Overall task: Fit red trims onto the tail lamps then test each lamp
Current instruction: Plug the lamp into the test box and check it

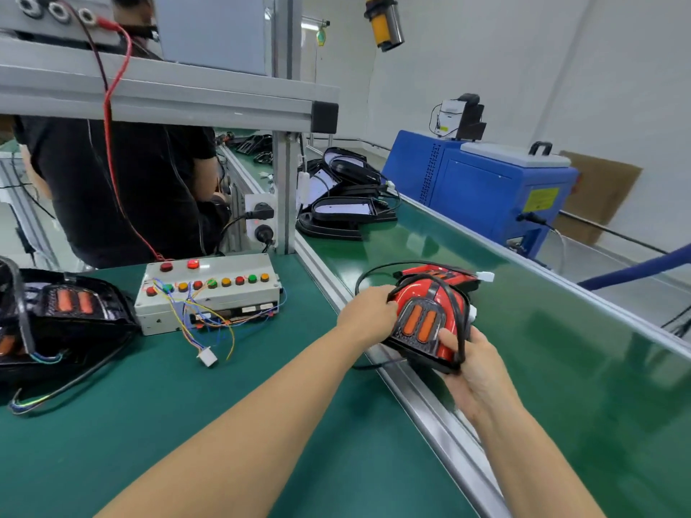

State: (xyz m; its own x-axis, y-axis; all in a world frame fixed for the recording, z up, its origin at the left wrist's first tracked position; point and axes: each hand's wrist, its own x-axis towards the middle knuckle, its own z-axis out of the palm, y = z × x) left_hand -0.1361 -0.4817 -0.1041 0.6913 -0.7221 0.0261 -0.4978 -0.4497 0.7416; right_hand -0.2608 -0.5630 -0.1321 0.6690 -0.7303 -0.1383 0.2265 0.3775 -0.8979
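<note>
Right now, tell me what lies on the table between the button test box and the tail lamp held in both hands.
In the head view, bare green mat, then the conveyor's aluminium side rail, separate the test box from the tail lamp.

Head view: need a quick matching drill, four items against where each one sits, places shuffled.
Items:
1. red-trimmed tail lamp with two orange lenses
2. grey test box with coloured buttons
3. blue metal machine cabinet
4. white wire connector on loose coloured leads

Places:
A. beyond the conveyor's far edge
B. green bench, in front of the box
C. held in both hands over the conveyor rail
D. green bench, left of the conveyor

Pairs: 1-C, 2-D, 3-A, 4-B
</note>
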